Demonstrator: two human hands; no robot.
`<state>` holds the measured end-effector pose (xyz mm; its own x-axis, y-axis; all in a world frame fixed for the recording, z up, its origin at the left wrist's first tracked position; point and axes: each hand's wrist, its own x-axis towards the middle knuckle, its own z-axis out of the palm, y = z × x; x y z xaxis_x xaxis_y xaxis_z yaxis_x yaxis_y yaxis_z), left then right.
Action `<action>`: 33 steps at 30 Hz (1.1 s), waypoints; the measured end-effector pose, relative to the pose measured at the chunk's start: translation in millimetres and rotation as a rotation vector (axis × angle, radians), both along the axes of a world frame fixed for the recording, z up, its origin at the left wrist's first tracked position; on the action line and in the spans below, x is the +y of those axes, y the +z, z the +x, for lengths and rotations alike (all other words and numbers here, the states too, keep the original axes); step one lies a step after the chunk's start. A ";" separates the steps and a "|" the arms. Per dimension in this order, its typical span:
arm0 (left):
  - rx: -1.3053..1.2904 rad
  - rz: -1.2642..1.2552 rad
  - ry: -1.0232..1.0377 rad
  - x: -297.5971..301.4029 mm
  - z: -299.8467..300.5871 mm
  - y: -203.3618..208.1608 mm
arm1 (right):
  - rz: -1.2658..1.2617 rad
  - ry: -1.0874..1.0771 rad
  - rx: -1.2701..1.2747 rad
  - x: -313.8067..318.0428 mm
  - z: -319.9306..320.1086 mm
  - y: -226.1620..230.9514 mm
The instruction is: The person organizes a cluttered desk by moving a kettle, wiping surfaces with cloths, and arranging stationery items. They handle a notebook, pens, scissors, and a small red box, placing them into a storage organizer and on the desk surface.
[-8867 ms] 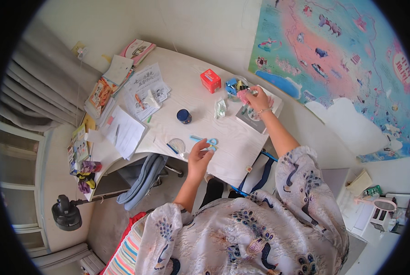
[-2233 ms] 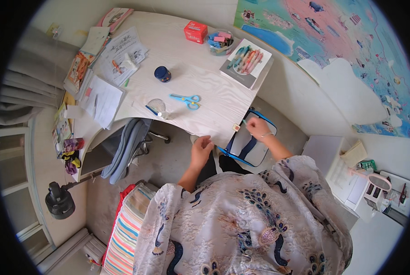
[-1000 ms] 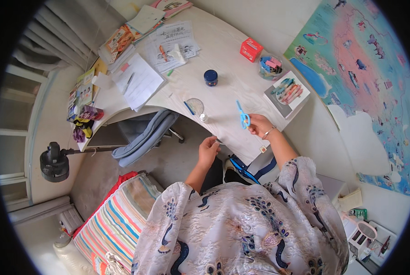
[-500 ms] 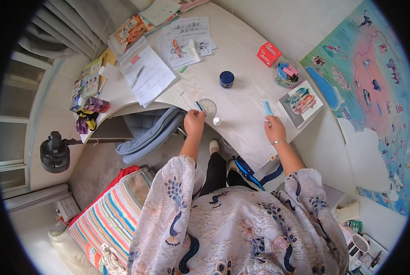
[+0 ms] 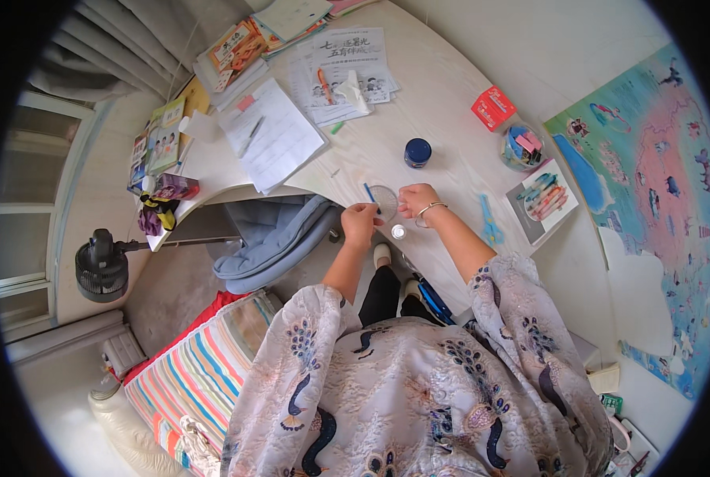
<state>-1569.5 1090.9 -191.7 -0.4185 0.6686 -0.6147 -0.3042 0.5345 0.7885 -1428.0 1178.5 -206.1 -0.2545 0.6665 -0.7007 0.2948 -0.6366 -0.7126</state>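
Observation:
My left hand (image 5: 361,224) is pinched at the desk's front edge, and a thin blue stick (image 5: 370,192) sticks up from its fingertips. Just beyond the fingers lies a round, see-through disc with a fine grid look (image 5: 385,199). At the disc's right side, my right hand (image 5: 418,201) is closed with curled fingers; whatever it may hold is hidden. A small white round cap or bottle (image 5: 398,231) stands between the hands, nearer to me. Light blue scissors (image 5: 491,222) lie on the desk to the right of my right forearm.
Beyond the hands stands a dark blue jar (image 5: 417,153). To the right are a white box with pens pictured (image 5: 542,201), a clear tub of small items (image 5: 522,147) and a red box (image 5: 493,109). Papers (image 5: 274,137) spread at left, above a grey-blue chair (image 5: 275,242).
My right hand has let go of the light blue scissors and moved left to the round disc. The left hand stays by the disc. The whole view has shifted slightly.

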 end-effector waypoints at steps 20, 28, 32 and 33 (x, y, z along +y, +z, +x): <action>0.149 0.076 -0.398 53.6 -5.6 -22.1 | 0.383 0.032 -0.333 6.9 160.9 8.5; -0.048 0.141 -0.689 93.0 44.3 7.8 | 0.688 -0.212 -0.450 -7.1 192.3 -22.8; 0.697 0.338 -0.328 102.7 -3.7 -46.1 | 0.609 -0.314 -0.391 -15.7 185.8 0.6; 0.771 0.345 -0.248 108.2 -21.8 -42.3 | 0.606 -0.332 -0.380 -20.5 186.1 4.3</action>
